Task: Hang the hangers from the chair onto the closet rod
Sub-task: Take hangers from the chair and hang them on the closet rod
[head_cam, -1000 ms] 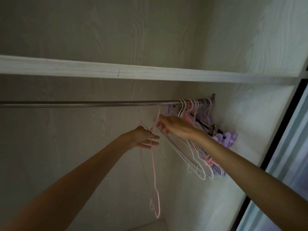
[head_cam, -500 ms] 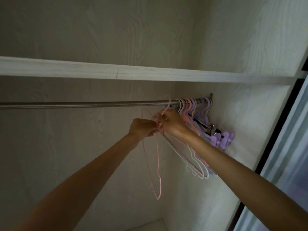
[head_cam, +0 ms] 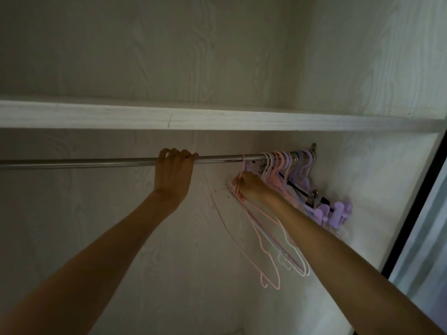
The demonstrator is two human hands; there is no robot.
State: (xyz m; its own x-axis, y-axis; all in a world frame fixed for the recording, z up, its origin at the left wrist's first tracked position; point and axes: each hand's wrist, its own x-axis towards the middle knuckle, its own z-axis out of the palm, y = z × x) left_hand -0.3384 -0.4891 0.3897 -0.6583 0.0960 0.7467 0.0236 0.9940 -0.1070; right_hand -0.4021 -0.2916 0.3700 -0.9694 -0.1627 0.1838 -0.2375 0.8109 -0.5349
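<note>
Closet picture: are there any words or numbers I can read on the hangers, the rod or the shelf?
None. No letters or numbers show on the thin pink wire hangers, the silver metal closet rod, the pale wooden shelf or the purple plastic clip hangers.

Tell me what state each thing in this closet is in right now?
closet rod: mounted level, gripped by left hand.
pink hanger: hooked over the rod, pinched by right hand.
bunched hangers: hanging at the rod's right end.
shelf: fixed above the rod.
</note>
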